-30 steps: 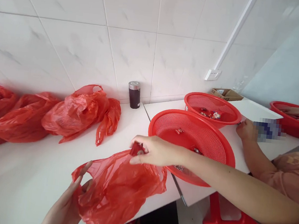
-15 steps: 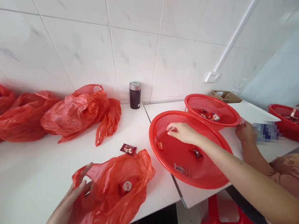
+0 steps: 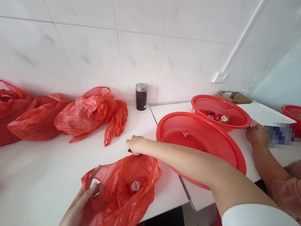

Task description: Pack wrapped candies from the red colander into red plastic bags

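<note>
Left hand holds a bag; right hand mostly hides a packet (gripped? can't tell), forearm half-blocking a basket.

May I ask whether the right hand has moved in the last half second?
Yes, the right hand moved from over the nearer basket to its left.

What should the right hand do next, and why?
Perhaps lift the small dark-red packet into the crinkly, see-through red plastic bag: the bare right hand is at that packet just past the bag, whose mouth gapes beside the bare left hand.
</note>
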`<action>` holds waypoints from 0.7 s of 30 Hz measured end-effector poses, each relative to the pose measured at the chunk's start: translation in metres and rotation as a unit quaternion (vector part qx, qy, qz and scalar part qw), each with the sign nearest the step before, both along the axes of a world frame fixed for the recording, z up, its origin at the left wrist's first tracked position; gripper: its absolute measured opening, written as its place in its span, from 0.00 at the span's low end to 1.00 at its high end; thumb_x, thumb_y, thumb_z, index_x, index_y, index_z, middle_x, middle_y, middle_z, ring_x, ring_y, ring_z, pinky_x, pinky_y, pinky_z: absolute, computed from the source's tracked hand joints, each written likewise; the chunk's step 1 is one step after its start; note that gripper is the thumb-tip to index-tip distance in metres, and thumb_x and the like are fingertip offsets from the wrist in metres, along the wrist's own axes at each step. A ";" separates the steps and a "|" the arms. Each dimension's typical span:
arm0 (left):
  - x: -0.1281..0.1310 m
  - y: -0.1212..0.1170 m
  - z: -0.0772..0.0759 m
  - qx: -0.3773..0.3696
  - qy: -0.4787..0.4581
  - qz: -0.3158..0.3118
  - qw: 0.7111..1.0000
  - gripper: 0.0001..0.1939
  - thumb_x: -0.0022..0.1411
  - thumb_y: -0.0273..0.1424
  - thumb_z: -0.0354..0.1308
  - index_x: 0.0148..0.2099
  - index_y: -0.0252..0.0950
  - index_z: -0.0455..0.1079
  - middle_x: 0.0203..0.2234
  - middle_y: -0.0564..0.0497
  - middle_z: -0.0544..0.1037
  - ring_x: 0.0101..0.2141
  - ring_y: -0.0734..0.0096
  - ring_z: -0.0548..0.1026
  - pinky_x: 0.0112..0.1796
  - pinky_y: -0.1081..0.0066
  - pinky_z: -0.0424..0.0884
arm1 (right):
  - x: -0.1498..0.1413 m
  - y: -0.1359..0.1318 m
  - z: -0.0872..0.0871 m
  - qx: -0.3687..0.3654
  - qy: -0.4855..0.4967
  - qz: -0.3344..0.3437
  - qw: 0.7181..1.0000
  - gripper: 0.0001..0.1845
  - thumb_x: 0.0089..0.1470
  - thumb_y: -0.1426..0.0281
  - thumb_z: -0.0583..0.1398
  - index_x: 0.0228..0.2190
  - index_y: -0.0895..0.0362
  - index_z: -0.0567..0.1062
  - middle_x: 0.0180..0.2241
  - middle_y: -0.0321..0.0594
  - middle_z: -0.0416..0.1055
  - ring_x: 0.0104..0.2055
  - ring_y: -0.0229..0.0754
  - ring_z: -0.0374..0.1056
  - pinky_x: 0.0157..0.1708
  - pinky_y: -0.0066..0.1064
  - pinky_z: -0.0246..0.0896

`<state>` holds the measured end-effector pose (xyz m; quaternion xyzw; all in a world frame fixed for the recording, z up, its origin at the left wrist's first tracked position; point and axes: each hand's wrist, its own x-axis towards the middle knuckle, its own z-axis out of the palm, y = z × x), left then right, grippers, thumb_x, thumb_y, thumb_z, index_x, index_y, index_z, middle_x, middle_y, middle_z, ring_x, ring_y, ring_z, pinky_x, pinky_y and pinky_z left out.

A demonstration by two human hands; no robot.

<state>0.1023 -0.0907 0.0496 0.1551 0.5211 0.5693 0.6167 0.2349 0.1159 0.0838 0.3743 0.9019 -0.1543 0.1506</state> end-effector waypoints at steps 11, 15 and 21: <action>-0.006 0.002 0.003 0.004 -0.023 0.024 0.999 0.36 0.50 0.39 0.68 0.61 0.56 0.63 0.27 0.58 0.69 0.32 0.73 0.73 0.35 0.75 0.71 | 0.033 -0.011 0.050 -0.081 0.057 0.022 0.995 0.24 0.54 0.73 0.56 0.53 0.52 0.65 0.41 0.38 0.77 0.34 0.39 0.74 0.33 0.28 0.67; -0.003 0.004 0.005 0.007 -0.027 0.035 0.999 0.36 0.50 0.38 0.69 0.60 0.56 0.63 0.28 0.57 0.68 0.33 0.74 0.73 0.35 0.75 0.72 | 0.066 -0.034 0.064 -0.008 0.226 0.007 0.974 0.20 0.61 0.73 0.49 0.52 0.51 0.69 0.52 0.40 0.71 0.50 0.42 0.69 0.48 0.34 0.62; -0.003 0.004 0.007 -0.013 -0.002 0.027 1.000 0.38 0.48 0.39 0.69 0.61 0.57 0.62 0.27 0.58 0.67 0.32 0.74 0.73 0.35 0.75 0.74 | 0.180 0.008 0.058 0.071 0.071 -0.217 0.971 0.25 0.63 0.65 0.51 0.61 0.51 0.59 0.60 0.43 0.62 0.58 0.45 0.62 0.55 0.34 0.57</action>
